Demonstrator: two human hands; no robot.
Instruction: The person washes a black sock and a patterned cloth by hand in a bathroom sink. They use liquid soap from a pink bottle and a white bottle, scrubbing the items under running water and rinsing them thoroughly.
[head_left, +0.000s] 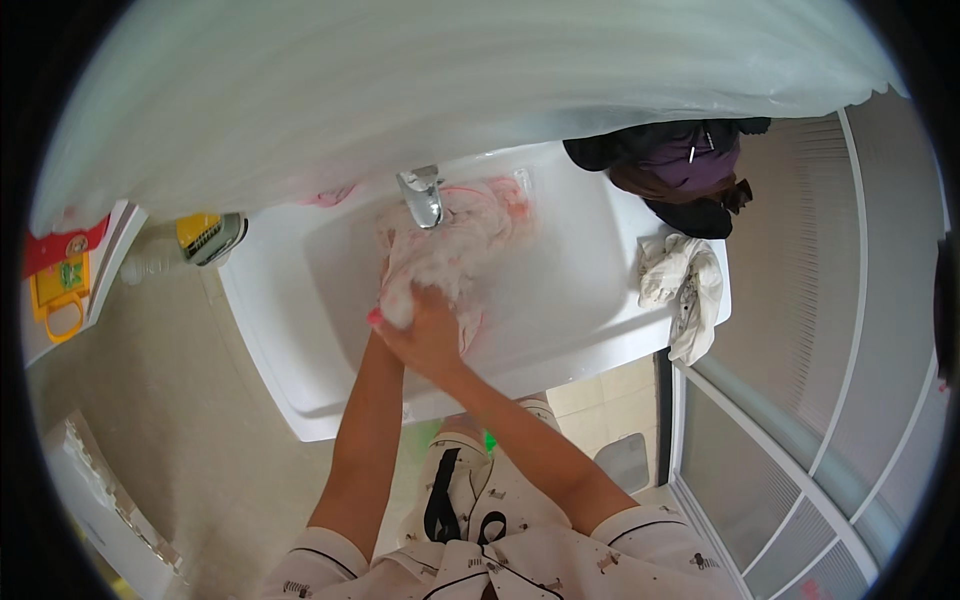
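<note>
A wet pink-and-white garment (468, 225), covered in soapy foam, lies bunched in the white sink (575, 270) beneath the chrome faucet (421, 196). My right hand (430, 335) is closed on the near end of this cloth, with its fingertips partly sunk in suds. From the lower left my left forearm (362, 445) reaches up to the same spot. My left hand is mostly hidden behind the right hand and the foam, so its fingers do not show. A bit of bright pink (375, 318) shows beside my right hand.
White crumpled cloth (680, 290) hangs over the sink's right rim. Dark and purple clothing (680, 165) is heaped behind it. A shelf at left bears a yellow mug (60, 300); a yellow-and-grey container (210, 238) stands by the sink. A sliding glass door (800, 400) is at right.
</note>
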